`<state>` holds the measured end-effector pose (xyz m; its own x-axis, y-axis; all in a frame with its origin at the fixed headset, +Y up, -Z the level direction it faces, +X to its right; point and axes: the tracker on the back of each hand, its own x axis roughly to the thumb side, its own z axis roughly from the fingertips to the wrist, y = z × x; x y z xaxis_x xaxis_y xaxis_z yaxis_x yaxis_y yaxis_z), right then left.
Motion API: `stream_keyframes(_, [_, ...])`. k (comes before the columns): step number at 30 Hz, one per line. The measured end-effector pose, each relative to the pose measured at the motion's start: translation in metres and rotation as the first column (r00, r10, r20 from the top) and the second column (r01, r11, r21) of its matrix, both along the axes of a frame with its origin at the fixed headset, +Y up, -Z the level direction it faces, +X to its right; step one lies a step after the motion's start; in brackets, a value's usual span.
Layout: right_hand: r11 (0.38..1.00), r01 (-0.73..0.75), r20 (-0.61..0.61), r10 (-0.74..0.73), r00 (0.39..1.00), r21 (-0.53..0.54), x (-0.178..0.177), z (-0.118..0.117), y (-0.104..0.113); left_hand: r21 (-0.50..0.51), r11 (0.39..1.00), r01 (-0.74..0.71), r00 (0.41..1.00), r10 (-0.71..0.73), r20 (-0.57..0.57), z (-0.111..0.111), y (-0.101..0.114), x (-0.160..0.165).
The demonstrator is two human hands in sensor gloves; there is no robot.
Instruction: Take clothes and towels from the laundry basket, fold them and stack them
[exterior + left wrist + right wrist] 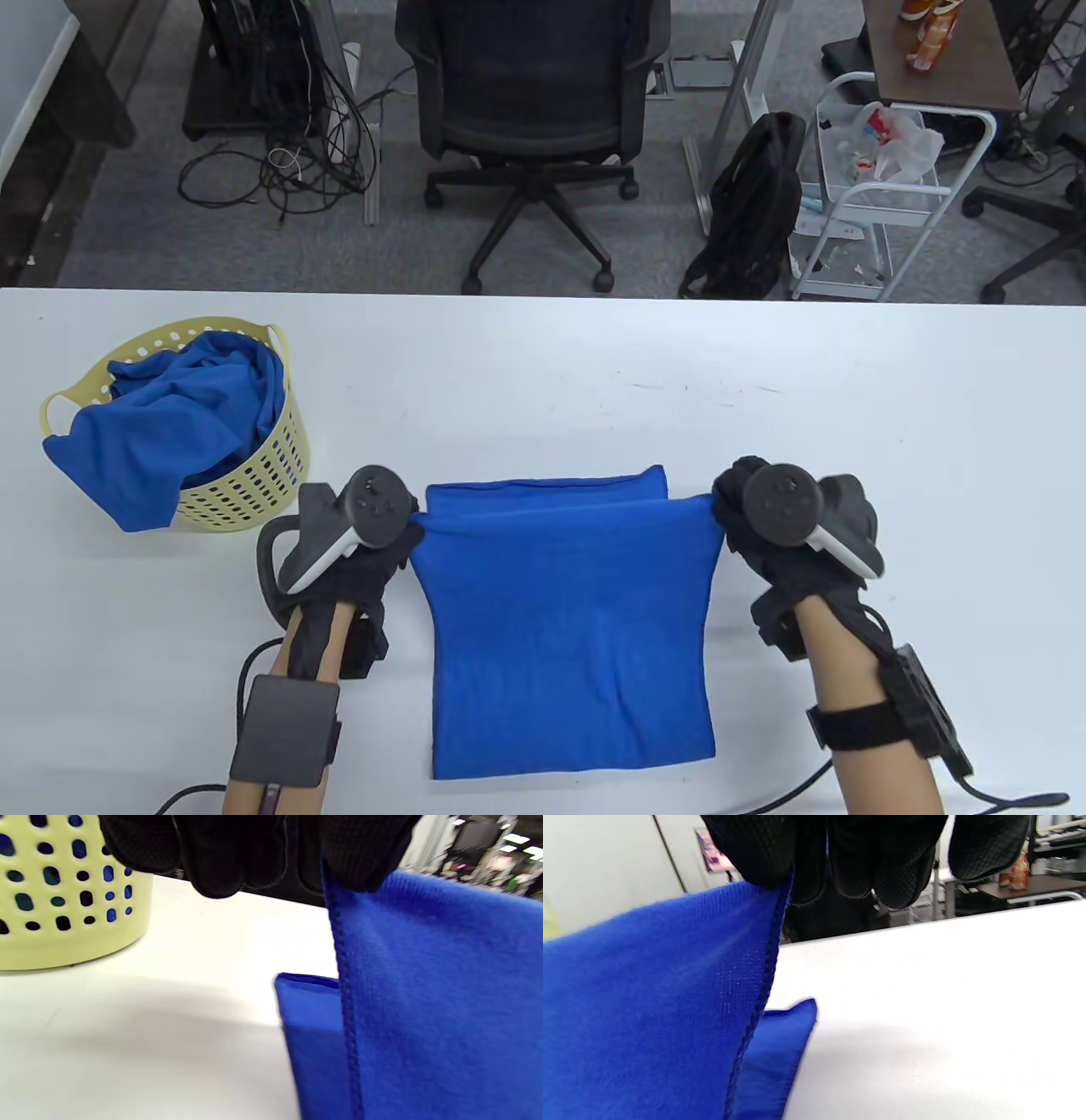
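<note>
Pinching the blue towel (pixel 568 620) at lower centre — your left hand (pixel 361 543) and right hand (pixel 785 526) each grip one raised corner.

An office, I'd say.
Past my tabletop (pixel 543 382): a swivel chair (pixel 530 110), tangled cables (pixel 288 161), grey carpet (pixel 127 212).

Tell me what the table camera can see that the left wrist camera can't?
Only the table view shows the right hand, the blue clothes spilling from the basket, and the black office chair. Only the left wrist view shows the towel's stitched hem close up. Both show the blue towel, the left hand and the yellow perforated basket.
</note>
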<state>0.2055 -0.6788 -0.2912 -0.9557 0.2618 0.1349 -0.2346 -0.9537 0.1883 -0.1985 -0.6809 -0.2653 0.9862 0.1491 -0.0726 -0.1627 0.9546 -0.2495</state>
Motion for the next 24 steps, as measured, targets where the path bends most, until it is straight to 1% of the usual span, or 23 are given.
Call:
stream_keyframes(1, [0.999,-0.017,0.033,0.018,0.999,-0.027,-0.005,-0.013,-0.011,0.000,1.000,0.020,1.000,-0.020,-0.018,-0.013,-0.008,0.000])
stream_keyframes(2, [0.998,-0.027,0.038,0.029,0.999,-0.051,-0.008,-0.025,-0.024,-0.003,1.000,0.031,0.999,-0.031,-0.026,-0.025,-0.018,0.000])
stream_keyframes(4, [0.997,-0.034,0.067,0.039,0.997,-0.074,-0.011,-0.040,-0.041,-0.023,0.998,0.050,0.998,-0.051,-0.040,-0.042,-0.034,-0.001])
stream_keyframes(6, [0.997,-0.017,0.083,0.024,0.996,-0.081,-0.012,-0.050,-0.054,-0.048,0.996,0.069,0.996,-0.071,-0.054,-0.055,-0.049,-0.002])
stream_keyframes(9, [0.998,0.004,0.102,0.002,0.995,-0.058,-0.012,-0.060,-0.069,-0.067,0.996,0.063,0.995,-0.068,-0.069,-0.066,-0.069,-0.005])
stream_keyframes(12, [0.996,-0.003,0.106,0.012,0.994,-0.093,-0.012,-0.066,-0.078,-0.095,0.994,0.049,0.996,-0.057,-0.075,-0.073,-0.081,-0.008])
stream_keyframes(14, [0.995,-0.012,0.107,0.023,0.994,-0.097,-0.013,-0.068,-0.084,-0.095,0.994,0.049,0.995,-0.057,-0.077,-0.076,-0.087,-0.009])
stream_keyframes(16, [0.997,-0.031,0.108,0.038,0.993,-0.071,-0.014,-0.070,-0.087,-0.090,0.994,0.070,0.994,-0.076,-0.074,-0.077,-0.089,-0.008])
stream_keyframes(19, [0.995,-0.081,0.102,0.087,0.991,-0.058,-0.018,-0.070,-0.090,-0.079,0.989,0.128,0.989,-0.134,-0.070,-0.078,-0.090,-0.005])
stream_keyframes(21, [0.991,-0.120,0.091,0.125,0.988,-0.060,-0.019,-0.068,-0.090,-0.070,0.989,0.132,0.988,-0.137,-0.076,-0.077,-0.089,-0.005])
stream_keyframes(24, [0.992,-0.112,0.087,0.118,0.989,-0.064,-0.016,-0.061,-0.082,-0.037,0.991,0.125,0.991,-0.126,-0.044,-0.068,-0.082,-0.004])
